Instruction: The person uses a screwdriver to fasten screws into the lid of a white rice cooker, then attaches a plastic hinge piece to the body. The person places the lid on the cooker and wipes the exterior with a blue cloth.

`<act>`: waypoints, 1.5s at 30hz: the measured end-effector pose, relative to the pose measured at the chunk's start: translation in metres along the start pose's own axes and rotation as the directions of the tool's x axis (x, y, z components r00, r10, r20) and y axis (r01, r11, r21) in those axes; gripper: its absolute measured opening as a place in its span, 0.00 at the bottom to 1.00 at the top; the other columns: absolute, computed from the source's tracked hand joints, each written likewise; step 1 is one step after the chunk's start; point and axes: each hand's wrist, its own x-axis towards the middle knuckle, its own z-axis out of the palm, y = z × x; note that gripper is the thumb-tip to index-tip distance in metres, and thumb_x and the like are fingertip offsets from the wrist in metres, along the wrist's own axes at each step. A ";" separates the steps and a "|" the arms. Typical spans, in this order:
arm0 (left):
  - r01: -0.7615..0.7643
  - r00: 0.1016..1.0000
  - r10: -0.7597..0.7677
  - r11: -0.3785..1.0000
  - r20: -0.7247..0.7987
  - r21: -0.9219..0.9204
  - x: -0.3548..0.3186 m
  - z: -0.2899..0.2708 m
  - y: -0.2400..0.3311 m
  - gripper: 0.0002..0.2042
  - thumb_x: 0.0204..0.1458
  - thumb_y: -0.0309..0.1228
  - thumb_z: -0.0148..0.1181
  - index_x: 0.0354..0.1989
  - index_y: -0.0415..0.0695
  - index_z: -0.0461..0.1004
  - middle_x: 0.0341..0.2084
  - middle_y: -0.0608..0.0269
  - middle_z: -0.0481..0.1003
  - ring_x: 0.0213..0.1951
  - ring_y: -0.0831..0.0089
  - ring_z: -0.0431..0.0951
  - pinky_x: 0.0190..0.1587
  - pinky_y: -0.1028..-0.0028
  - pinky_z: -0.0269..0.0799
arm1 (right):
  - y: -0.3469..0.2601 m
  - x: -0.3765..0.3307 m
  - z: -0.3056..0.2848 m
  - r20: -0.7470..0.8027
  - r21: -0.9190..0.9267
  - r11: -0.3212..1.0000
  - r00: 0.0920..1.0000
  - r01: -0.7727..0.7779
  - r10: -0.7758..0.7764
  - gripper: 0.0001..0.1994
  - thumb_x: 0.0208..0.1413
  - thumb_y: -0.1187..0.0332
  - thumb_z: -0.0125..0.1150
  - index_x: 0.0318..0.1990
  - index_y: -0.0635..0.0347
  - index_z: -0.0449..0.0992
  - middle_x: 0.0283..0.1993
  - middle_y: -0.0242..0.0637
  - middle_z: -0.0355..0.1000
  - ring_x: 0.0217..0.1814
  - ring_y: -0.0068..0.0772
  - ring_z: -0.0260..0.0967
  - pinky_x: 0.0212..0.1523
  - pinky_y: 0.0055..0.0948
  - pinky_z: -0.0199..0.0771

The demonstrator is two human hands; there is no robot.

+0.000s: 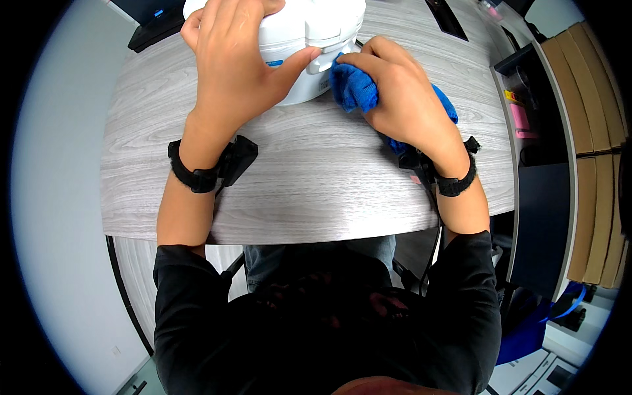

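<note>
At the top middle of the frame, a white tub sits on the gray tabletop. The left hand is spread wide on the tub's left side, its thumb on the front. Just right of the tub, the right hand is curled around a bunched blue cloth, which pokes out past both sides of the hand. Black bands go around both wrists.

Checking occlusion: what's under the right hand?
A bunched blue cloth, showing on both sides of the right hand. Its middle and whatever lies beneath it are covered.
</note>
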 end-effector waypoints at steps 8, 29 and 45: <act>-0.005 1.000 0.005 1.000 -0.002 0.004 -0.001 0.001 -0.001 0.31 0.40 0.48 0.80 0.49 0.43 0.76 0.48 0.60 0.79 0.51 0.65 0.77 0.56 0.62 0.55 | -0.001 -0.001 0.007 0.045 0.096 0.995 0.999 0.019 -0.023 0.26 0.35 0.84 0.68 0.48 0.56 0.83 0.38 0.38 0.68 0.45 0.44 0.69 0.45 0.37 0.75; -0.009 1.000 0.010 1.000 0.029 -0.010 0.001 -0.003 -0.001 0.31 0.40 0.46 0.80 0.50 0.43 0.76 0.49 0.59 0.79 0.52 0.64 0.76 0.56 0.61 0.54 | 0.007 0.002 0.024 -0.049 -0.061 0.985 0.985 0.164 -0.167 0.19 0.39 0.77 0.72 0.43 0.52 0.84 0.38 0.36 0.68 0.43 0.41 0.70 0.42 0.37 0.74; -0.065 0.996 0.069 0.995 0.048 -0.078 0.002 -0.008 -0.013 0.28 0.41 0.44 0.80 0.47 0.42 0.77 0.46 0.56 0.80 0.49 0.62 0.78 0.52 0.63 0.60 | 0.037 0.004 0.015 -0.141 -0.136 0.987 0.985 0.083 -0.102 0.23 0.34 0.84 0.69 0.43 0.53 0.83 0.37 0.37 0.70 0.42 0.43 0.72 0.40 0.38 0.77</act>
